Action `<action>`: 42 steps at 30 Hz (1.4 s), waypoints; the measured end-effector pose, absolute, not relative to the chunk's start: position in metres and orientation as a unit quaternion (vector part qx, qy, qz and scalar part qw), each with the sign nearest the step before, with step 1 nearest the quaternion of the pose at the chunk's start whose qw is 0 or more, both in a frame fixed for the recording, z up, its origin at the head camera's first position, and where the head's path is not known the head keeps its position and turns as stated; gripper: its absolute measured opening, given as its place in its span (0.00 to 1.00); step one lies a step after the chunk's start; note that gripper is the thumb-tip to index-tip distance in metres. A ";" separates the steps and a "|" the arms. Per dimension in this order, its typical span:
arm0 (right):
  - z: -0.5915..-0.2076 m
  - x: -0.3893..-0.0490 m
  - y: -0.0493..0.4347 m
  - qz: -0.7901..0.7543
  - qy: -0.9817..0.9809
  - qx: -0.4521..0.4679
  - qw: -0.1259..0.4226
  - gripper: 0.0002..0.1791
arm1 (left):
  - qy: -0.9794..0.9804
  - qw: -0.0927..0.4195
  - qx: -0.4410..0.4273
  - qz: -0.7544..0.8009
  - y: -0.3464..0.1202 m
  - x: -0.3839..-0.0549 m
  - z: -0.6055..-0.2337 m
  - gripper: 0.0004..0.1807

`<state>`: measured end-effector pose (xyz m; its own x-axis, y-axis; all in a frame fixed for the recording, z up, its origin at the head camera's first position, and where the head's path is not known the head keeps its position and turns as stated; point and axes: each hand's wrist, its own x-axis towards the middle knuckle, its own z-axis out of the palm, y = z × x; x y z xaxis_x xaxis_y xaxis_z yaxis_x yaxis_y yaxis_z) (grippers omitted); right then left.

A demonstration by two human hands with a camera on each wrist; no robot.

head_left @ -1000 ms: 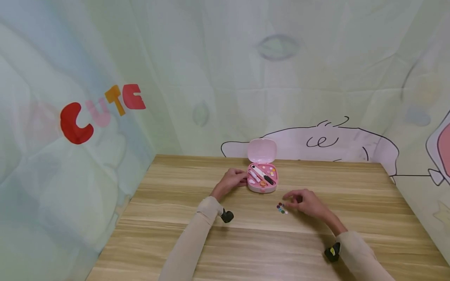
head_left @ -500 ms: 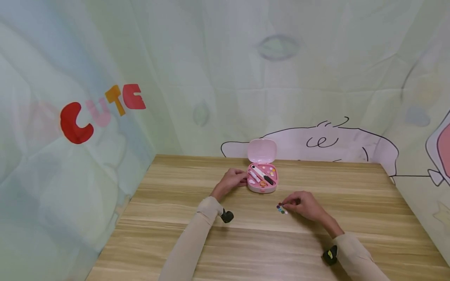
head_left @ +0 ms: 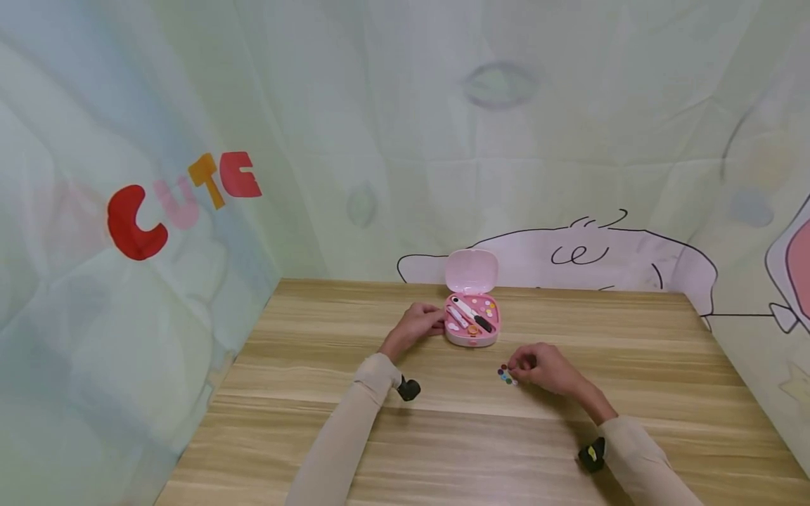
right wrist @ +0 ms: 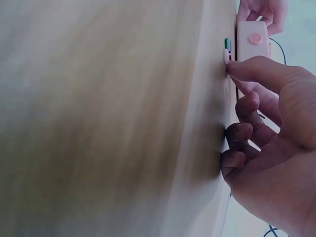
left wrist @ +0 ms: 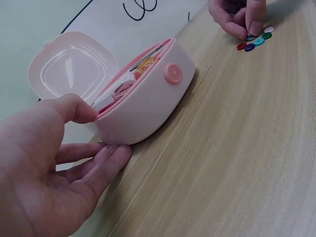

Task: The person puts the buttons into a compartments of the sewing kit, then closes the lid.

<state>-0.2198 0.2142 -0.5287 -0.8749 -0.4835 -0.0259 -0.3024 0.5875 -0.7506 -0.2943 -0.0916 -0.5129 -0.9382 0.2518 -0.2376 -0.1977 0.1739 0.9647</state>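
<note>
My left hand [head_left: 415, 321] holds the left side of a pink sewing box [head_left: 471, 341], thumb at the rim and fingers low against the wall, as the left wrist view shows. The box lid [left wrist: 74, 66] stands raised. Inside lie a long white-and-black tool [head_left: 482, 322], a small white piece and several buttons [head_left: 488, 304]. My right hand [head_left: 545, 369] is at a small group of loose buttons on the table. Its thumb and index finger pinch a dark button [left wrist: 251, 37]. Around it lie red [left wrist: 241, 46], purple [left wrist: 249, 48], cyan [left wrist: 259, 42], green [left wrist: 267, 35] and pale pink buttons.
The wooden table [head_left: 455, 450] reaches back to a printed cloth wall [head_left: 354, 176], and the box stands near that far edge. Another cloth with "CUTE" lettering [head_left: 137, 223] hangs at the left. A black wrist camera [head_left: 409, 389] sits on the left wrist.
My right hand has come down slightly toward the buttons, and its thumb and index finger have drawn together at the group. My left hand and the sewing box have stayed in place.
</note>
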 end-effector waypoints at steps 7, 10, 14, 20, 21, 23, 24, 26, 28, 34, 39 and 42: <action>-0.525 -0.220 0.212 -0.405 0.877 -0.229 0.123 0.05 | 0.744 0.176 0.019 0.644 -0.092 -0.295 -0.513 0.19; -0.524 -0.220 0.213 -0.403 0.876 -0.236 0.117 0.05 | 0.745 0.175 0.021 0.643 -0.093 -0.295 -0.513 0.19; -0.524 -0.220 0.213 -0.407 0.875 -0.236 0.116 0.04 | 0.747 0.174 0.022 0.641 -0.093 -0.295 -0.513 0.19; -0.524 -0.224 0.212 -0.419 0.875 -0.212 0.116 0.04 | 0.750 0.170 0.019 0.639 -0.092 -0.295 -0.514 0.19; -0.524 -0.225 0.212 -0.418 0.876 -0.210 0.113 0.04 | 0.749 0.170 0.019 0.640 -0.092 -0.295 -0.515 0.18; -0.524 -0.227 0.212 -0.417 0.879 -0.203 0.109 0.04 | 0.748 0.170 0.019 0.642 -0.092 -0.296 -0.515 0.18; -0.524 -0.228 0.212 -0.419 0.879 -0.202 0.106 0.04 | 0.747 0.170 0.019 0.642 -0.092 -0.296 -0.515 0.18; -0.524 -0.230 0.212 -0.424 0.878 -0.196 0.104 0.03 | 0.748 0.171 0.017 0.642 -0.091 -0.296 -0.515 0.18; -0.523 -0.231 0.211 -0.436 0.874 -0.188 0.106 0.02 | 0.748 0.171 0.016 0.641 -0.091 -0.297 -0.515 0.18; -0.519 -0.237 0.208 -0.488 0.849 -0.158 0.122 0.03 | 0.746 0.169 0.018 0.644 -0.091 -0.297 -0.516 0.18; -0.516 -0.243 0.205 -0.536 0.825 -0.117 0.138 0.06 | 0.745 0.169 0.026 0.645 -0.093 -0.297 -0.516 0.18; -0.514 -0.246 0.202 -0.557 0.812 -0.099 0.145 0.09 | 0.743 0.169 0.033 0.646 -0.093 -0.296 -0.515 0.17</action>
